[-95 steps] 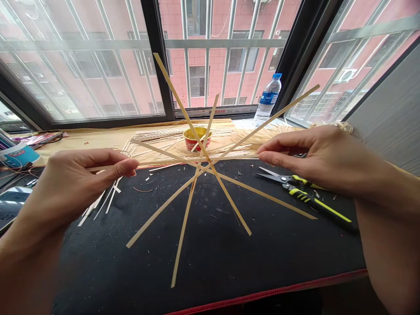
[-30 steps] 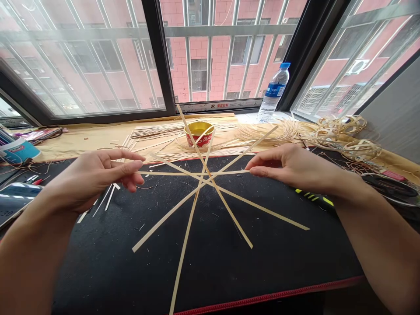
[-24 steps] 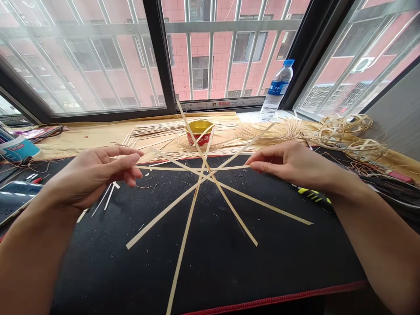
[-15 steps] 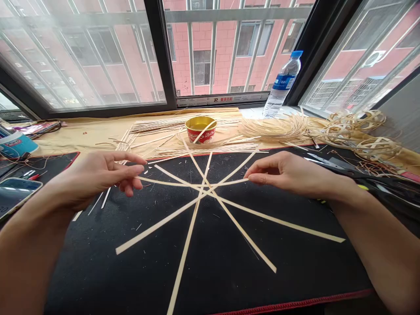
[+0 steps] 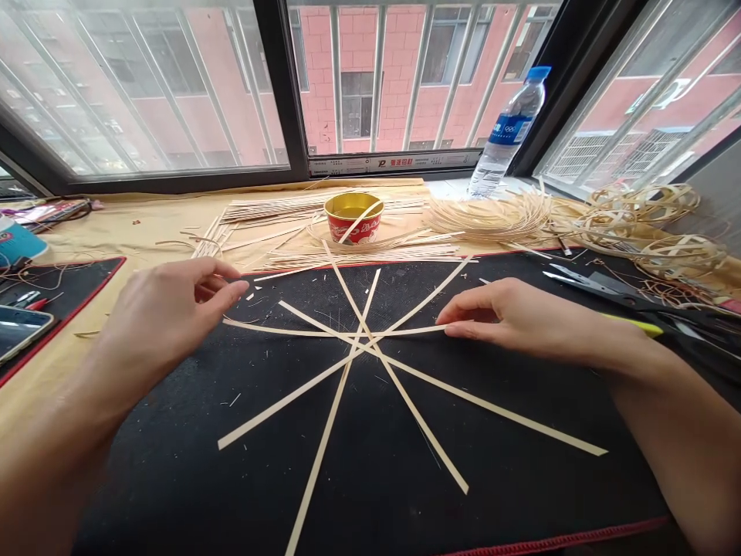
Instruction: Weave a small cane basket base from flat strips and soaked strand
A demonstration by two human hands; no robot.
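Several pale flat strips cross in a star shape (image 5: 363,340) on the black mat (image 5: 174,479). One strip (image 5: 278,330) runs from side to side through the crossing. Its right end is pinched between the thumb and fingers of my right hand (image 5: 492,316). Above and left of that strip's left end, my left hand (image 5: 179,309) hovers with thumb and fingers apart, holding nothing.
Behind the mat stand a red and gold tin (image 5: 354,224) and a water bottle (image 5: 509,139). Strip bundles (image 5: 278,210) and coils (image 5: 492,220) lie nearby. Scissors (image 5: 590,284) are at right, a phone (image 5: 21,328) at left.
My left hand has moved slightly left, away from the strip's left end, which now lies free of it. My right hand still pinches the right end. The view has shifted a little.
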